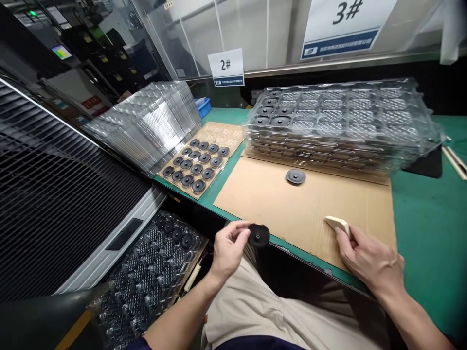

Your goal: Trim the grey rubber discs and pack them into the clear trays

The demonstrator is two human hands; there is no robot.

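My left hand [230,247] pinches the edge of a black rounded disc [258,235] with a small hub at its centre, held just off the table's front edge. In my right hand [370,257] is a cream-coloured flat block [337,224], gripped at its near end above the cardboard sheet [270,194]. A similar dark disc [296,176] lies alone on the cardboard, beyond both hands and touching neither.
A stack of clear trays [339,126] stands at the back, a few discs in its top one. Left are a disc-filled tray [197,165] and tall stacked empty trays [146,121]. Lower left sits another partly filled tray [153,272]. The green table [430,233] extends right.
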